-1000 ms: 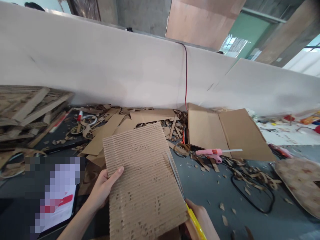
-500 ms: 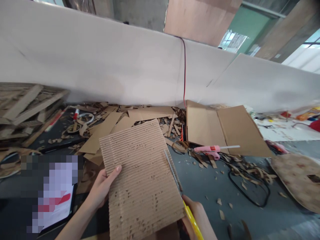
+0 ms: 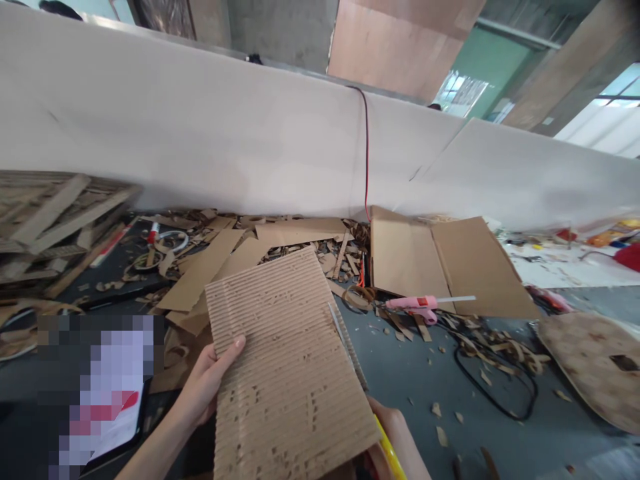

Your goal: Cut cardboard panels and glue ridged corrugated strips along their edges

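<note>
A sheet of corrugated cardboard, its ridged side up, is tilted in front of me. My left hand grips its left edge, thumb on the ridges and the other fingers hidden beneath. At the right edge my right hand is closed around the yellow-handled scissors. One thin metal blade lies over the cardboard near that edge, with a narrow strip standing beside it; the other blade is hidden under the sheet.
A pink glue gun lies right of the sheet, near a folded cardboard piece and a black cable. Cardboard scraps litter the back. A tablet is at left, a patterned round pad at right. A white partition stands behind.
The cardboard and both hands sit slightly lower in view. The right hand with the scissors has shifted a little right and down, and less of the blade shows.
</note>
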Available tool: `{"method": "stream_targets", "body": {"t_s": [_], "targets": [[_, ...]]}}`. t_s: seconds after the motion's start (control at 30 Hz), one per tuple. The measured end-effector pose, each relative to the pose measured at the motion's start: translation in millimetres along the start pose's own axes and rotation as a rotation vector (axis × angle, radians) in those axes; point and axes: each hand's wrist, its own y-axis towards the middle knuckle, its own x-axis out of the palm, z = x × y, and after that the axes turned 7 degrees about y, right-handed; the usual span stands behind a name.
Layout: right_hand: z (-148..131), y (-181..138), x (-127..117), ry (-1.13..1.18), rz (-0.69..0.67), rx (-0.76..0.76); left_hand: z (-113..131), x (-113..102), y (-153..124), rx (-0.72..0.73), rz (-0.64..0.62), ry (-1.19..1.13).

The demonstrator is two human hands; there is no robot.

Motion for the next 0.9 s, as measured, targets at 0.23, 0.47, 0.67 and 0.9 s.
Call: {"method": "stream_targets", "body": {"t_s": [0.23, 0.47, 0.67, 0.9], "targets": [[0, 5, 0, -0.073, 0.0, 0.011, -1, -5, 4, 0.058, -0.029, 0.019], [-10, 5, 0, -0.064, -0.026, 0.012, -2, -9, 6, 0.092, -0.005, 0.053], [2, 6, 5, -0.041, -0.019, -0.027, 1, -6, 3, 0.109, -0.014, 0.023], [15, 4, 6, -0.029, -0.012, -0.098, 4, -8, 1, 0.15, -0.047, 0.074]]}}
